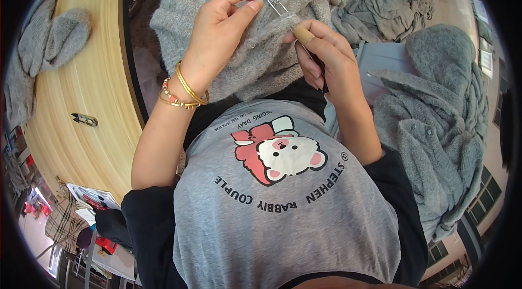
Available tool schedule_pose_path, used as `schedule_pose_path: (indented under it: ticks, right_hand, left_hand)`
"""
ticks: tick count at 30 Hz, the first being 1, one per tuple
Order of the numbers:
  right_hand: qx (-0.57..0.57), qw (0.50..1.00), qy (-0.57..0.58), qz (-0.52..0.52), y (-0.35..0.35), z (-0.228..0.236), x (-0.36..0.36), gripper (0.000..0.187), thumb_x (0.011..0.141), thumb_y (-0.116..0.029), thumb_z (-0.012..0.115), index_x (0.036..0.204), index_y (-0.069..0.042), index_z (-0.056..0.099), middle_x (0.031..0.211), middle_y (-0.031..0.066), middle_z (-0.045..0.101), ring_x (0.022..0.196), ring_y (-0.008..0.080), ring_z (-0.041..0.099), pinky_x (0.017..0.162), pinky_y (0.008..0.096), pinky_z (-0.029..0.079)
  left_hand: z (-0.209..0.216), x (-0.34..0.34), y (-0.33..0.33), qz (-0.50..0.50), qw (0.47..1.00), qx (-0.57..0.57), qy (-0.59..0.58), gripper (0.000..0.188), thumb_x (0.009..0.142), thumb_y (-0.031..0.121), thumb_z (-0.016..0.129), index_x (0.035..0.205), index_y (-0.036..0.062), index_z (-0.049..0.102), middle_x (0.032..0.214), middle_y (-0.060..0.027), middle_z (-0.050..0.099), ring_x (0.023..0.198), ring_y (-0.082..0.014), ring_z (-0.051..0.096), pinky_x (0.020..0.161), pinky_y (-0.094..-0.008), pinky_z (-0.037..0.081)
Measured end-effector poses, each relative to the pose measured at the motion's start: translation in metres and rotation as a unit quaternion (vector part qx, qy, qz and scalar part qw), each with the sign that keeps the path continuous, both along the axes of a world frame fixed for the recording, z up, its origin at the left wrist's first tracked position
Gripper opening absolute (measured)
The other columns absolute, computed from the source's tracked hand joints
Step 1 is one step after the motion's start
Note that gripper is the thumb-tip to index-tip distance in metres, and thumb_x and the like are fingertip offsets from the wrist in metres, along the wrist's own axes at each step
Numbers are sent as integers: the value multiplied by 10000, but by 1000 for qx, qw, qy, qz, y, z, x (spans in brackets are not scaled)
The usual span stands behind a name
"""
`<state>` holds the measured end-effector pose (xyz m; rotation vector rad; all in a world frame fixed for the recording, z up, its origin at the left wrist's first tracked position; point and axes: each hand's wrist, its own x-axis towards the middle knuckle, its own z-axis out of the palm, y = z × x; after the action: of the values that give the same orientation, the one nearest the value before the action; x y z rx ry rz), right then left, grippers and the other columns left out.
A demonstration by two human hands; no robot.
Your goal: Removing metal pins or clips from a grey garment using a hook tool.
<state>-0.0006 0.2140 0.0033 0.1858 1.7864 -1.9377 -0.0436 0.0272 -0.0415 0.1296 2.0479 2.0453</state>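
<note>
A fuzzy grey knit garment lies bunched over my lap. A silver pin with a sparkling head, shaped like a large safety pin, stands out from the knit. My left hand is open beside the pin's head, thumb and forefinger apart, with the thumb tip close to the pin. My right hand pinches the knit at the pin's lower end. A tan band wraps one of its digits. Something dark shows under its curled fingers, too hidden to name.
Left of me stands a wooden table with small thread snips and another grey knit piece on it. More grey knits are heaped at right over a pale blue surface. Another grey pile lies beyond.
</note>
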Motion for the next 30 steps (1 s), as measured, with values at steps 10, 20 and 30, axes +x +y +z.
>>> schedule_pose_path:
  ticks: [10,20,30]
  right_hand:
    - [-129,989,-44,-49,-1,-12,-4,270,967,-195,386,992,28,535,496,-35,353,347,38,260,334,189,222]
    - [-77,996,-4,-47,0,-25,-9,247,961,-174,383,986,17,538,508,-34,366,364,40,273,351,190,232]
    - [-24,999,17,-16,-3,-32,-13,234,959,-172,398,957,5,552,499,-34,384,374,42,286,364,192,240]
  left_hand:
    - [-4,0,6,-17,997,47,-50,305,874,105,623,1171,35,618,899,9,602,633,-9,455,545,-179,396]
    - [-31,-19,1,101,990,-35,-92,435,904,306,612,1195,-15,565,884,-2,545,578,-23,407,527,-169,353]
    - [-18,-15,8,26,982,32,-186,250,861,213,669,931,-27,651,684,31,578,608,-28,477,532,-194,397]
